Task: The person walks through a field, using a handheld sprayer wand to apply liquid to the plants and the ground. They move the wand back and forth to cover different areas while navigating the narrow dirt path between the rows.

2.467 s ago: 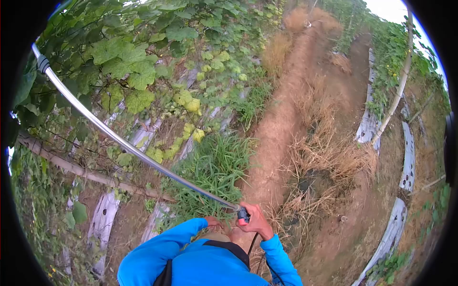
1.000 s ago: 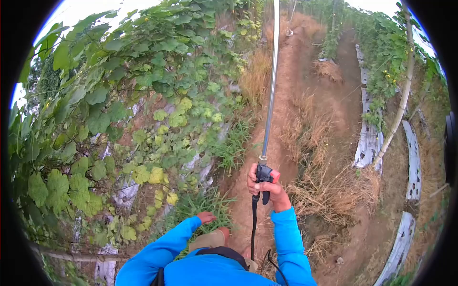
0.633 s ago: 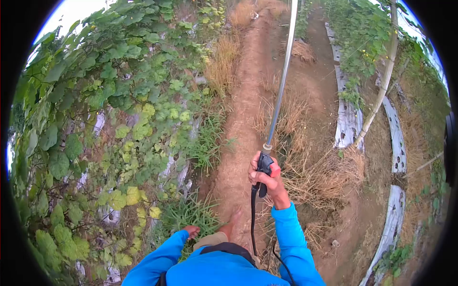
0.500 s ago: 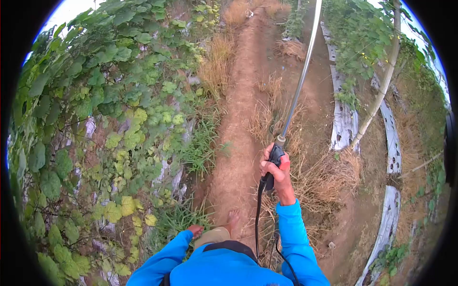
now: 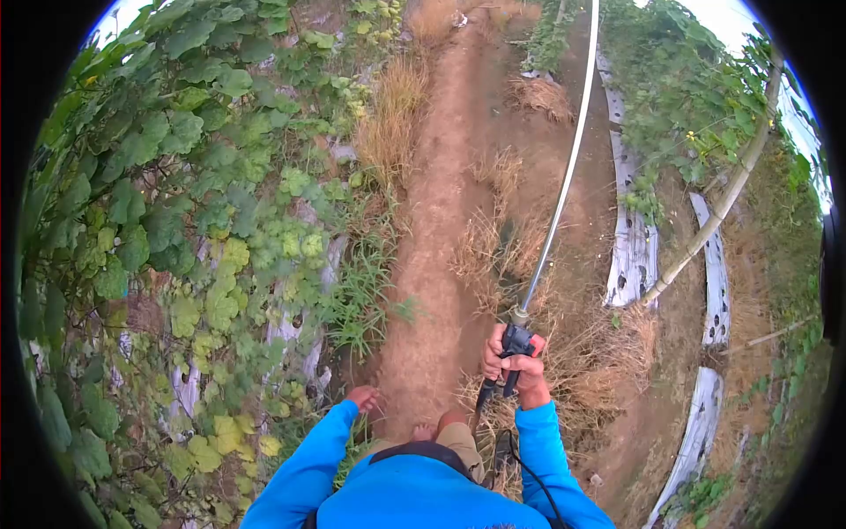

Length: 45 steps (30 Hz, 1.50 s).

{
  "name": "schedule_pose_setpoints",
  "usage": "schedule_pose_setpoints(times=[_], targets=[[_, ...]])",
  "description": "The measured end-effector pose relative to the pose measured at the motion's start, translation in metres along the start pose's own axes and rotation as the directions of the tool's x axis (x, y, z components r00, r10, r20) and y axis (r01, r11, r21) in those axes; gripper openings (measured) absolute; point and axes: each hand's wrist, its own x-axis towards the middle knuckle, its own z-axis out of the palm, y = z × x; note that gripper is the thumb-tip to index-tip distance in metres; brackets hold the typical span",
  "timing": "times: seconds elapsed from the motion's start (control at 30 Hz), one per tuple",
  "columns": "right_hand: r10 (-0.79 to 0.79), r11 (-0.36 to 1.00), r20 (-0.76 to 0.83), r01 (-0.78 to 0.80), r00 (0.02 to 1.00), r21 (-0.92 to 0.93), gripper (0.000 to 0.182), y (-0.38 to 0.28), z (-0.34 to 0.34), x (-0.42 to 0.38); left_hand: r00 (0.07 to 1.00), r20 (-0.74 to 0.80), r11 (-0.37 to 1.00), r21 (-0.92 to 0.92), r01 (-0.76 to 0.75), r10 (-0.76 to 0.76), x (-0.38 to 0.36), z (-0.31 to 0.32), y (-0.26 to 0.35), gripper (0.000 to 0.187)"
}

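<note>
My right hand [image 5: 515, 361] is wrapped round the black and red handle [image 5: 520, 342] of a sprayer. From the handle a long thin metal lance [image 5: 564, 189] rises up and slightly right, past the top of the view. A black hose [image 5: 484, 397] hangs from the handle's lower end. Near my left thigh, beside the leafy plants, is my left hand [image 5: 364, 398]. It holds nothing, and its fingers are partly spread over the edge of the path.
Climbing leafy plants [image 5: 203, 220] fill the left side. A dirt path [image 5: 432, 220] runs ahead, with dry grass [image 5: 608, 353] on its right. Farther right are silvery plastic strips [image 5: 633, 247] and a slanting pole [image 5: 723, 203]. My bare foot [image 5: 423, 432] is on the path.
My right hand has lowered with the sprayer handle, and the lance tilts further right. My left hand has moved up and slightly right. The legs have changed position in a step.
</note>
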Motion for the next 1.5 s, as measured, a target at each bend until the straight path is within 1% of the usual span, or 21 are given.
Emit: schedule_pose_setpoints(times=[0.1, 0.2, 0.37, 0.47, 0.5, 0.57, 0.63, 0.67, 0.7, 0.77, 0.87, 0.93, 0.97, 1.03, 1.07, 1.13, 1.17, 1.23, 1.3, 1.37, 1.5], targets=[[0.002, 1.000, 0.038, -0.003, 0.999, 0.007, 0.032, -0.003, -0.017, 0.031, 0.996, -0.031, 0.996, -0.021, 0.087, -0.088, -0.010, -0.004, 0.036, 0.021], [0.077, 0.997, -0.100, -0.080, 0.992, -0.024, 0.030, -0.016, -0.039, 0.057, 0.987, 0.025, 0.983, -0.089, 0.163, -0.162, -0.005, -0.011, 0.063, 0.023], [0.177, 0.982, 0.019, -0.178, 0.984, 0.058, 0.030, -0.044, -0.078, 0.111, 0.956, -0.119, 0.964, -0.037, 0.264, -0.266, 0.040, -0.026, 0.106, 0.023], [0.176, 0.977, 0.112, -0.187, 0.978, 0.103, 0.033, -0.067, -0.083, 0.160, 0.962, -0.162, 0.974, 0.010, 0.226, -0.221, 0.077, -0.040, 0.153, 0.024], [0.176, 0.977, 0.119, -0.189, 0.977, 0.104, 0.033, -0.074, -0.086, 0.175, 0.976, -0.116, 0.979, 0.071, 0.191, -0.182, 0.093, -0.043, 0.170, 0.025], [0.089, 0.995, 0.167, -0.095, 0.982, 0.029, 0.031, -0.088, -0.093, 0.209, 0.988, -0.080, 0.980, 0.133, 0.145, -0.135, 0.107, -0.042, 0.221, 0.026], [0.041, 0.999, 0.153, -0.042, 0.987, 0.005, 0.030, -0.096, -0.097, 0.242, 0.986, -0.149, 0.974, 0.223, -0.035, 0.070, 0.105, -0.027, 0.276, 0.028], [-0.016, 0.995, 0.070, 0.023, 0.997, -0.097, 0.030, -0.101, -0.095, 0.256, 0.986, -0.153, 0.975, 0.220, -0.030, 0.065, 0.106, -0.025, 0.294, 0.028], [-0.081, 0.975, -0.008, 0.077, 0.997, -0.206, 0.029, -0.106, -0.094, 0.267, 0.980, -0.142, 0.974, 0.200, -0.107, 0.137, 0.111, -0.024, 0.307, 0.029], [-0.099, 0.969, -0.006, 0.095, 0.995, -0.229, 0.027, -0.110, -0.104, 0.284, 0.969, -0.132, 0.967, 0.177, -0.185, 0.209, 0.118, -0.024, 0.331, 0.030], [-0.054, 0.964, -0.003, 0.051, 0.999, -0.260, 0.033, -0.127, -0.112, 0.300, 0.982, -0.136, 0.975, 0.197, -0.104, 0.132, 0.141, -0.036, 0.346, 0.031], [-0.055, 0.969, -0.034, 0.045, 0.998, -0.244, 0.033, -0.137, -0.125, 0.313, 0.986, -0.167, 0.996, 0.086, 0.028, -0.013, 0.156, -0.045, 0.354, 0.030], [-0.068, 0.971, -0.058, 0.052, 0.996, -0.233, 0.033, -0.144, -0.132, 0.321, 0.987, -0.159, 0.996, 0.081, 0.032, -0.019, 0.163, -0.049, 0.359, 0.030], [-0.075, 0.972, -0.058, 0.060, 0.995, -0.229, 0.033, -0.155, -0.149, 0.345, 0.966, -0.178, 0.979, 0.049, 0.200, -0.188, 0.172, -0.057, 0.377, 0.026], [-0.089, 0.970, -0.065, 0.072, 0.994, -0.233, 0.033, -0.159, -0.159, 0.359, 0.962, -0.198, 0.980, 0.032, 0.196, -0.186, 0.177, -0.058, 0.384, 0.025], [-0.104, 0.976, -0.082, 0.086, 0.991, -0.198, 0.032, -0.168, -0.180, 0.392, 0.959, -0.163, 0.971, 0.016, 0.239, -0.233, 0.211, -0.079, 0.365, 0.026], [-0.123, 0.968, -0.074, 0.103, 0.990, -0.228, 0.032, -0.185, -0.192, 0.416, 0.959, -0.132, 0.967, -0.009, 0.253, -0.252, 0.244, -0.084, 0.383, 0.026], [-0.079, 0.991, -0.118, 0.065, 0.990, -0.113, 0.030, -0.191, -0.197, 0.442, 0.959, -0.042, 0.957, -0.084, 0.277, -0.281, 0.259, -0.090, 0.401, 0.027], [-0.043, 0.992, -0.165, 0.023, 0.985, -0.121, 0.029, -0.213, -0.202, 0.473, 0.962, 0.060, 0.949, -0.156, 0.273, -0.267, 0.291, -0.085, 0.449, 0.028], [0.016, 0.999, -0.170, -0.022, 0.985, -0.038, 0.027, -0.235, -0.212, 0.503, 0.985, -0.132, 0.992, -0.065, 0.106, -0.114, 0.307, -0.078, 0.489, 0.031], [0.007, 1.000, -0.156, -0.008, 0.988, -0.003, 0.029, -0.281, -0.221, 0.568, 0.994, -0.023, 0.994, -0.026, 0.105, -0.105, 0.367, -0.088, 0.560, 0.031]])
